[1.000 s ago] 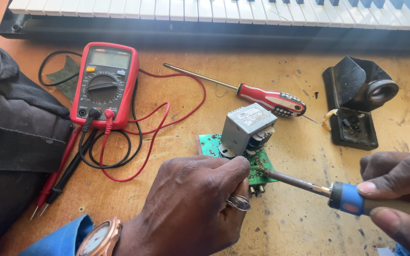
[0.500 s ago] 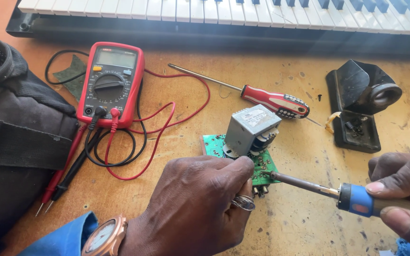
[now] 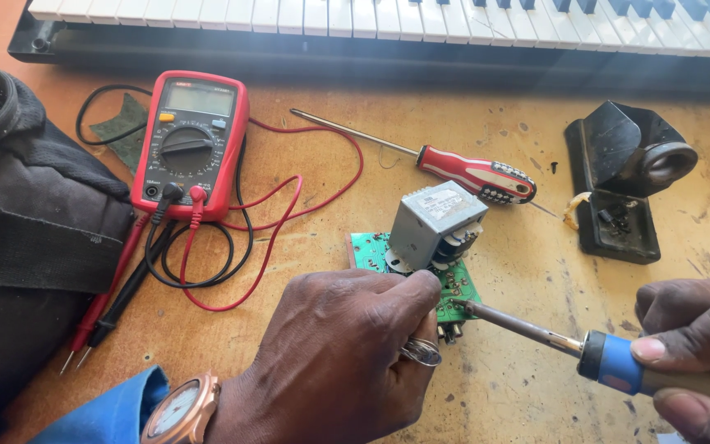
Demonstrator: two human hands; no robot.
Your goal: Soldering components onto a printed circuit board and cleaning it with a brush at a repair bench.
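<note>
Where iron touches, green circuit board (image 3: pixel 456 288)

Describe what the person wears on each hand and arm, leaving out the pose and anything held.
The left hand wears a silver metal ring on one finger. At its wrist sits a rose-gold round wristwatch with a pale dial, and below that the edge of a bright blue sleeve. The right hand is bare, with no ring, watch or sleeve in view.

Left hand (image 3: pixel 347 353) palm down, fingers curled (ringed); right hand (image 3: pixel 692 345) clenched, thumb forward.
</note>
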